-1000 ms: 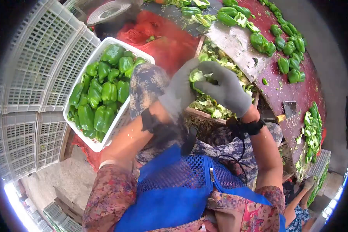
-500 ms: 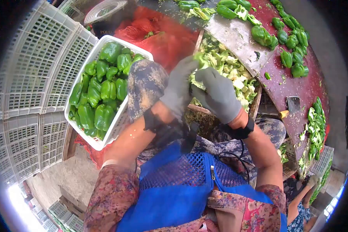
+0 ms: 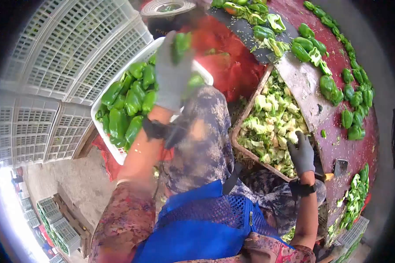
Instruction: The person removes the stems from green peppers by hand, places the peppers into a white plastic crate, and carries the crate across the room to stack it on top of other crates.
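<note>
My left hand (image 3: 173, 72), in a grey glove and blurred by motion, is over the right side of a white crate (image 3: 100, 127) full of green peppers (image 3: 134, 103). A blurred green pepper (image 3: 182, 43) shows at its fingers. My right hand (image 3: 301, 153), also gloved in grey, is at the right side of a wooden-edged tray (image 3: 256, 158) of pale green pepper scraps (image 3: 272, 127). Its fingers point up into the scraps, and a pale piece (image 3: 292, 136) is at the fingertips.
Stacked white crates (image 3: 61, 83) stand at the left. Red netting (image 3: 224, 57) lies behind the white crate. On the red table (image 3: 333, 114) at the right are whole peppers (image 3: 356, 103), cut peppers (image 3: 354, 197) and a flat metal blade (image 3: 340, 167).
My hands were together over the scrap tray. The left has moved left over the pepper crate and the right down over the scraps. The view has shifted, showing more of the tray.
</note>
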Motion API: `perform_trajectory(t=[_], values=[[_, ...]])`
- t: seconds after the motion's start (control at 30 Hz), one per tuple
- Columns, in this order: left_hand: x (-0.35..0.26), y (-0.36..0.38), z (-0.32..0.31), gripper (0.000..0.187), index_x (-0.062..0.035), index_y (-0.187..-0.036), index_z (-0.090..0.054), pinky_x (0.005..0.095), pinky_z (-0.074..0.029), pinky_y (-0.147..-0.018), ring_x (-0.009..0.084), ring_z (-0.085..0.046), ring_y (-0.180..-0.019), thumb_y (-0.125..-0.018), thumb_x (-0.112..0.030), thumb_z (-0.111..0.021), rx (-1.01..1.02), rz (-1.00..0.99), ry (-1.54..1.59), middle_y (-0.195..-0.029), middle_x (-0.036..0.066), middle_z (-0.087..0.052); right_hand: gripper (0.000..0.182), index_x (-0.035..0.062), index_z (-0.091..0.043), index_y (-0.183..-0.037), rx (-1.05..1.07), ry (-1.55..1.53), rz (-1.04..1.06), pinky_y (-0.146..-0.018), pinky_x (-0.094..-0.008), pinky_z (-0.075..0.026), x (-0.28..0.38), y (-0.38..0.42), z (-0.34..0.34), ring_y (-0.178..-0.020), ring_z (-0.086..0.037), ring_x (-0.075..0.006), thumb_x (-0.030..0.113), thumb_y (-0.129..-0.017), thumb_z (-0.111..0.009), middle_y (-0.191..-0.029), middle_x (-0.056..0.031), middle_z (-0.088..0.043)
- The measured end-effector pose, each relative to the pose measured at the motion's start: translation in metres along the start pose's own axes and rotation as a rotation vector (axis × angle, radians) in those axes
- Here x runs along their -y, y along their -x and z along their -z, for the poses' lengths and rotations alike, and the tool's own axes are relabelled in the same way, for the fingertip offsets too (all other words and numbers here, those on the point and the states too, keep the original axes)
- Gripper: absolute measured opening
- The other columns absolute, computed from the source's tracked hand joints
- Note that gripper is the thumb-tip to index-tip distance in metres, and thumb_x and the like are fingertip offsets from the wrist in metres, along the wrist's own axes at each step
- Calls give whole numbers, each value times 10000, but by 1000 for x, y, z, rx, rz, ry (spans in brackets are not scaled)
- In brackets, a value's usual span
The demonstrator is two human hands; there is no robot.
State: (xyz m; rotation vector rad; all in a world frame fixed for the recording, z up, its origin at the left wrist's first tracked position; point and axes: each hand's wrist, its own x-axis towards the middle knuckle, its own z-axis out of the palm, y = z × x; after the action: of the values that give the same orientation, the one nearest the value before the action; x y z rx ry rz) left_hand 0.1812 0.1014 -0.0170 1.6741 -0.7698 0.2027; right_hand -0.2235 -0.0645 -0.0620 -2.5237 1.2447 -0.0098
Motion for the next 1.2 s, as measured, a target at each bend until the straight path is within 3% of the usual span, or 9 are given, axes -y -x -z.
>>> perform_trajectory(t=[0.2,0.47,0.6,0.67,0.83,0.93,1.07,1.13,1.2], values=[[156,16,-2,593,6,-1392,-472,482,-409,-1065,400,-500,-1267,-911,-308,-615,410,-333,-819,-1364,226,-530,380,69,-601,-1209,-14,-61,35,-799,-425,-531,-5,-30,-13,-898,-693,-309,260,-888,-674,-1120,-174,-646],[194,12,-24,570,-14,-1434,-440,503,-321,-1124,399,-407,-1354,-919,-231,-551,659,-275,-1084,-1483,217,-430,394,92,-586,-1234,-326,-79,45,-810,-468,-518,-17,-147,20,-916,-649,-369,302,-907,-654,-1038,-167,-641],[186,0,-36,598,-16,-1448,-422,501,-317,-1127,400,-408,-1351,-910,-234,-565,629,-237,-1134,-1485,224,-426,468,65,-559,-1293,-470,-66,133,-919,-429,-504,-37,-257,28,-1054,-633,-360,296,-895,-642,-1204,-204,-623],[196,1,-32,614,-6,-1443,-418,503,-305,-1140,417,-404,-1346,-898,-228,-590,624,-269,-1066,-1476,244,-424,558,40,-521,-1344,-448,-8,77,-1020,-454,-439,-32,-302,34,-1193,-553,-391,329,-882,-639,-1294,-221,-580],[185,3,-17,560,-6,-1397,-471,482,-331,-1135,429,-422,-1329,-894,-196,-626,628,-168,-763,-1445,264,-443,358,114,-655,-1169,-363,115,-29,-964,-474,-466,-15,-343,25,-1138,-571,-385,280,-852,-639,-1219,-185,-602],[153,-2,-17,502,-10,-1372,-507,459,-357,-1122,415,-455,-1304,-904,-155,-618,526,-121,-608,-1410,248,-483,258,137,-699,-1053,-407,407,98,-909,-475,-478,-26,-333,-3,-1075,-591,-368,215,-814,-638,-1120,-170,-616],[71,-20,-35,473,-14,-1380,-517,407,-395,-1090,332,-516,-1274,-923,-104,-599,449,-103,-311,-1368,191,-544,190,160,-696,-968,-520,293,343,-834,-458,-466,-20,-258,6,-979,-587,-334,188,-781,-716,-983,-82,-632],[13,-26,-56,474,-18,-1395,-510,355,-421,-1056,250,-550,-1240,-946,-137,-604,481,164,103,-1321,139,-590,191,167,-685,-971,-643,127,485,-821,-443,-471,4,-211,23,-950,-585,-324,120,-787,-706,-943,-53,-637],[-19,-28,-74,474,-24,-1402,-507,313,-466,-989,189,-560,-1215,-966,-179,-609,653,191,287,-1283,96,-615,224,181,-677,-984,-681,104,578,-835,-416,-478,31,-170,47,-973,-592,-280,105,-774,-693,-985,-24,-631]])
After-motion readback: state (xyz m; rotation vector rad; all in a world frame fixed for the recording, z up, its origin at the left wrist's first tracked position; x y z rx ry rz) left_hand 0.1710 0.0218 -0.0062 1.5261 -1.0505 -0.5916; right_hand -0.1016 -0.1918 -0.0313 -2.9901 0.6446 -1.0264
